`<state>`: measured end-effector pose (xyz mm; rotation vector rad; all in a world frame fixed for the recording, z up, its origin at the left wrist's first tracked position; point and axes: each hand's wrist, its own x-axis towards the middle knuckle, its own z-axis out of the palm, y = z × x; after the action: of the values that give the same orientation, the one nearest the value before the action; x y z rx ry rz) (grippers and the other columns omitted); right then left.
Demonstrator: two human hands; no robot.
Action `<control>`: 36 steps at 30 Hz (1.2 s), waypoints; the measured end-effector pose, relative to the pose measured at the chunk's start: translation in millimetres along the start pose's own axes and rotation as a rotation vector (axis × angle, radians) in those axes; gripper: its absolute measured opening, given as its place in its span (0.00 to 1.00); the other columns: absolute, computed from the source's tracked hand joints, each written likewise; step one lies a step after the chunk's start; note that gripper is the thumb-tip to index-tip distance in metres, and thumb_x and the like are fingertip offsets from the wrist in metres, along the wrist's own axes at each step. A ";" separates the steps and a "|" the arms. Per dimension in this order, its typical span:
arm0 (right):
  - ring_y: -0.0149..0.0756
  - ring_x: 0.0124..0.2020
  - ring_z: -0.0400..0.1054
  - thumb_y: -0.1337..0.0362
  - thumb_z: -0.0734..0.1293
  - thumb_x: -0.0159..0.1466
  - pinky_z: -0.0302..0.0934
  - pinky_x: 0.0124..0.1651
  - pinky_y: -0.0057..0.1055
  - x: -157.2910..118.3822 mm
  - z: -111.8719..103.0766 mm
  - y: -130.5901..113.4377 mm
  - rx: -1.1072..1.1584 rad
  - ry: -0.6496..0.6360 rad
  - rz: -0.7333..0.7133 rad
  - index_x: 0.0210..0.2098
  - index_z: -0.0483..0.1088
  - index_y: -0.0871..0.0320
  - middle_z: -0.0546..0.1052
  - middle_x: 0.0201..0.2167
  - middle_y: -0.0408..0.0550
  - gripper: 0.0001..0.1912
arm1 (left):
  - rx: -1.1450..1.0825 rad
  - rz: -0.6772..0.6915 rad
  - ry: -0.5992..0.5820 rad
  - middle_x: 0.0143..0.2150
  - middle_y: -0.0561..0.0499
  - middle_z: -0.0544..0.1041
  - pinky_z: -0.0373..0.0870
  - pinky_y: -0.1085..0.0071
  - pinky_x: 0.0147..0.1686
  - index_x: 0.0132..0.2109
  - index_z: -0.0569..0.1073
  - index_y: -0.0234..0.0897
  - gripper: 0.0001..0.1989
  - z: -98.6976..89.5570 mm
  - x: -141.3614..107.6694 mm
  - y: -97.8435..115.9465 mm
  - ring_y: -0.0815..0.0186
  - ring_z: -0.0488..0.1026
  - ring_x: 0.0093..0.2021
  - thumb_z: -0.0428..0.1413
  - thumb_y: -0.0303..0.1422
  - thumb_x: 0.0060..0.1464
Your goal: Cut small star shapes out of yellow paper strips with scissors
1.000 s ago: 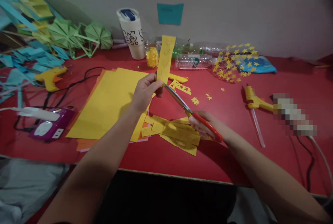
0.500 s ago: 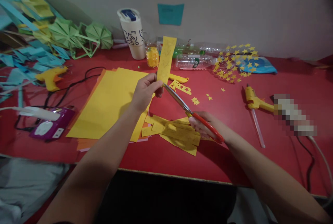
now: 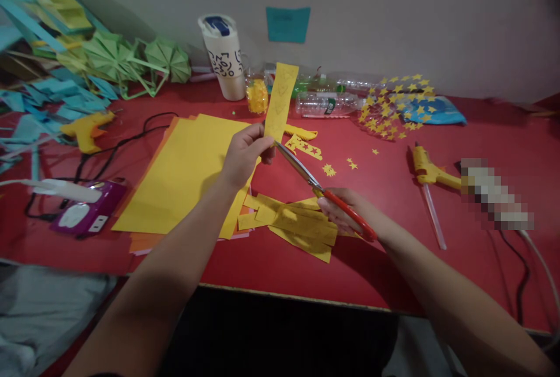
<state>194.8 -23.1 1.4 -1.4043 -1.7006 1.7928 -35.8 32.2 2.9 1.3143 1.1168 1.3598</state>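
Note:
Between thumb and fingers, my left hand (image 3: 245, 152) pinches the lower end of a yellow paper strip (image 3: 282, 100), which stands up with faint drawn marks on it. My right hand (image 3: 345, 210) grips red-handled scissors (image 3: 301, 171); their blade tips meet the strip's bottom edge beside my left thumb. Below the scissors lie several cut yellow strips (image 3: 289, 219) in a loose pile. Small yellow paper stars (image 3: 329, 170) and a strip with star-shaped holes (image 3: 308, 148) rest on the red table (image 3: 371, 275) beyond.
Yellow sheets (image 3: 175, 173) lie left of centre. A purple power strip (image 3: 90, 208) and a yellow glue gun (image 3: 87, 132) are at left, another glue gun (image 3: 431, 170) at right. A tumbler (image 3: 225, 62), plastic bottles (image 3: 326, 104) and a star-covered clear piece (image 3: 385, 111) line the back.
The strip's upper end has shifted very slightly to the right. Both hands and the scissors stay in nearly the same place.

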 end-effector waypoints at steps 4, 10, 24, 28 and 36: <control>0.22 0.13 0.47 0.36 0.71 0.52 0.44 0.15 0.24 0.4 0.3 0.3 -0.014 0.003 0.001 0.23 0.57 0.54 0.54 0.14 0.32 0.30 | 0.004 -0.003 -0.004 0.18 0.56 0.69 0.67 0.75 0.21 0.25 0.68 0.38 0.06 0.0 0.1 0.0 0.74 0.66 0.19 0.56 0.30 0.48; 0.22 0.13 0.47 0.38 0.71 0.54 0.44 0.15 0.24 0.6 -0.2 3.0 -0.029 0.004 -0.019 0.23 0.56 0.54 0.54 0.14 0.32 0.29 | -0.006 -0.006 0.002 0.18 0.56 0.69 0.67 0.75 0.21 0.25 0.67 0.38 0.06 0.8 -0.2 1.1 0.74 0.66 0.18 0.56 0.29 0.48; 0.22 0.11 0.48 0.32 0.69 0.53 0.47 0.15 0.24 7.0 -4.7 16.3 -0.011 0.023 -0.075 0.24 0.59 0.54 0.56 0.12 0.31 0.32 | -0.112 0.028 0.006 0.19 0.56 0.72 0.68 0.74 0.20 0.29 0.73 0.37 0.02 6.0 -3.1 0.3 0.73 0.68 0.18 0.58 0.31 0.45; 0.22 0.12 0.50 0.31 0.68 0.54 0.47 0.15 0.24 6.8 -4.8 17.4 0.004 0.027 -0.080 0.24 0.58 0.54 0.57 0.13 0.32 0.32 | -0.141 0.039 0.016 0.19 0.56 0.74 0.68 0.74 0.20 0.29 0.73 0.37 0.05 8.8 -4.5 -0.4 0.73 0.68 0.17 0.60 0.33 0.43; 0.21 0.12 0.50 0.30 0.68 0.51 0.48 0.14 0.24 4.9 -0.8 14.0 0.062 0.020 -0.045 0.26 0.59 0.54 0.57 0.15 0.32 0.33 | -0.220 0.025 0.031 0.21 0.54 0.76 0.67 0.75 0.20 0.27 0.75 0.36 0.07 15.5 -7.4 -4.9 0.73 0.70 0.19 0.63 0.34 0.42</control>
<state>198.6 -22.5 -13.0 -1.3431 -1.6389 1.7857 -20.0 26.0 -2.9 1.1537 0.9436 1.4806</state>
